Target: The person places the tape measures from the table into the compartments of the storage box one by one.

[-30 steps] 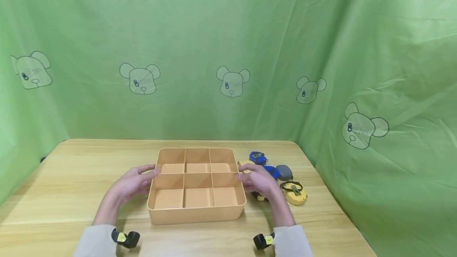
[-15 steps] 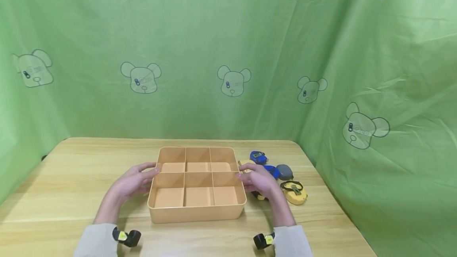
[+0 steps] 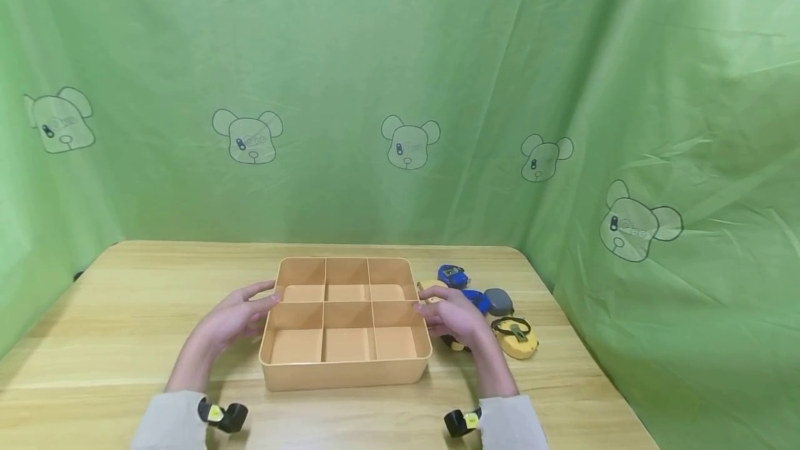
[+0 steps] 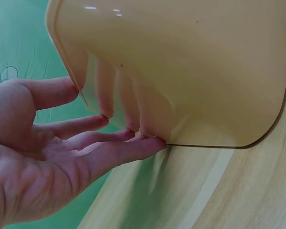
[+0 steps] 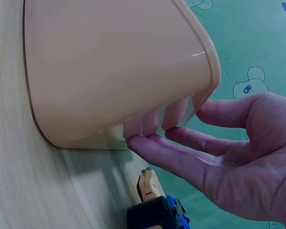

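A tan box (image 3: 346, 376) with several compartments, all of them bare inside, stands on the wooden table. At its left side, my left hand (image 3: 228, 318) touches the wall with nearly straight fingers. The left wrist view has those fingertips against the glossy outer wall (image 4: 181, 62), the thumb at the rim. My right hand (image 3: 456, 318) mirrors this on the other side. Its fingers (image 5: 174, 155) lie extended along the wall in the right wrist view, and its thumb meets the rim.
Several tape measures lie right of the box: blue (image 3: 453, 276), grey (image 3: 498, 301) and yellow (image 3: 516, 339) ones. A few are partly hidden behind my right hand. Green curtain (image 3: 325, 193) hangs behind the table (image 3: 156, 276) and along its right side.
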{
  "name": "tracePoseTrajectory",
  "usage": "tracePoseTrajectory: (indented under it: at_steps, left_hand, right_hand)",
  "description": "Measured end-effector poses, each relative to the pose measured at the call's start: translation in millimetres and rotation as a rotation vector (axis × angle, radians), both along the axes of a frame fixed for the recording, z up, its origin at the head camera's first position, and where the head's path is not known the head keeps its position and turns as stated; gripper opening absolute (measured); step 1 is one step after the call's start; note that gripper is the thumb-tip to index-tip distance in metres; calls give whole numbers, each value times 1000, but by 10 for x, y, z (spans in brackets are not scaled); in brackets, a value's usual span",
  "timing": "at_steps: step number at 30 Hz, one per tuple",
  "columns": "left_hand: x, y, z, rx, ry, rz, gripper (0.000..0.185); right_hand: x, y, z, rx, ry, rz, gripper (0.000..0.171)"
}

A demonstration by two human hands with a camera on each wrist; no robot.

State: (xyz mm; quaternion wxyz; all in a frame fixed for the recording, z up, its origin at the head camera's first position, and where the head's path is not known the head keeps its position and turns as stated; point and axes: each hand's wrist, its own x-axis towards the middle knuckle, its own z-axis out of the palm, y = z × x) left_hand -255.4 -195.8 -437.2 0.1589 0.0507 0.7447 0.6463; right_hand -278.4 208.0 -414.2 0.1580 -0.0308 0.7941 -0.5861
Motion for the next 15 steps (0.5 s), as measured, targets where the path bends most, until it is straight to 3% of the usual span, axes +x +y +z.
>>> tracePoseTrajectory:
  at_steps: [15]
  left_hand:
    - [12, 7, 4, -11, 2, 7, 77]
  right_hand:
    - [19, -11, 8, 29, 9, -21, 52]
